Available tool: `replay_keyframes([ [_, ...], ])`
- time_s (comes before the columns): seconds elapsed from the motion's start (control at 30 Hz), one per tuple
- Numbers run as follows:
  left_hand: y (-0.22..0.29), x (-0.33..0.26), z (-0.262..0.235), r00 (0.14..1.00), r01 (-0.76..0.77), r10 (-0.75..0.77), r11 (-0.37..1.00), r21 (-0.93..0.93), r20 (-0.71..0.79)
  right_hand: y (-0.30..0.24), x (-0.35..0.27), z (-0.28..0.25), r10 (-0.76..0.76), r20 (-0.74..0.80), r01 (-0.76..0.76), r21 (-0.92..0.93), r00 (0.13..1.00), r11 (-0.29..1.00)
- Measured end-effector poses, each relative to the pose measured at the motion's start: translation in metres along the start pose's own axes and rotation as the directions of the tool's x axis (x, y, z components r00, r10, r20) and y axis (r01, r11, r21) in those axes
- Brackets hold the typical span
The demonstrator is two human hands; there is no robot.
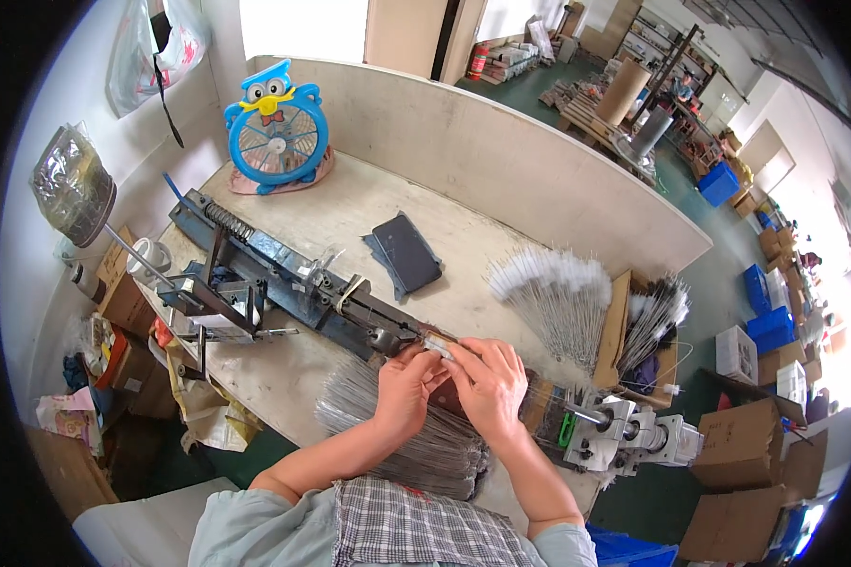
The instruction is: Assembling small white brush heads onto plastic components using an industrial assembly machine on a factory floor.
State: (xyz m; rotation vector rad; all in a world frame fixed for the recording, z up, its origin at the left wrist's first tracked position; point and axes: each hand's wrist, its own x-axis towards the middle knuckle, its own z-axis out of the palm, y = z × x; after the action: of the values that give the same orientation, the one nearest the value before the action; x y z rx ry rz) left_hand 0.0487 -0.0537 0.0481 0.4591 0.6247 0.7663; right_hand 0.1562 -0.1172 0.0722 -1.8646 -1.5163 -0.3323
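Both hands meet at the near end of a long metal bench device. My left hand is closed, fingertips pinched together beside a dark round knob; what lies in the pinch is hidden. My right hand is closed with its thumb and fingers at a small whitish piece, whose kind I cannot make out. Under my forearms lies a thick bundle of thin metal wires. To the right, past my right hand, stands a silver clamp-like machine with a green part.
Wire brushes with white bristles lie fanned out beside a cardboard box holding more. A dark phone-like slab rests behind the device. A blue cartoon fan stands at the back left. A low partition borders the table.
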Motion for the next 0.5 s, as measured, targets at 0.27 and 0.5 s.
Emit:
replay_keyframes([
  [0.27, -0.0027, 0.0001, -0.0054, 1.000, 0.023, -0.024, 0.998, -0.060, -0.019, -0.0052, 0.0046, -0.0026, 0.004, 0.014, -0.005, 0.075, 1.000, 0.997],
  [0.5, -0.0064, 0.0032, -0.0069, 1.000, 0.016, -0.017, 0.999, -0.040, -0.010, -0.0006, 0.0032, -0.0049, 0.021, 0.024, -0.023, 0.095, 1.000, 0.995],
])
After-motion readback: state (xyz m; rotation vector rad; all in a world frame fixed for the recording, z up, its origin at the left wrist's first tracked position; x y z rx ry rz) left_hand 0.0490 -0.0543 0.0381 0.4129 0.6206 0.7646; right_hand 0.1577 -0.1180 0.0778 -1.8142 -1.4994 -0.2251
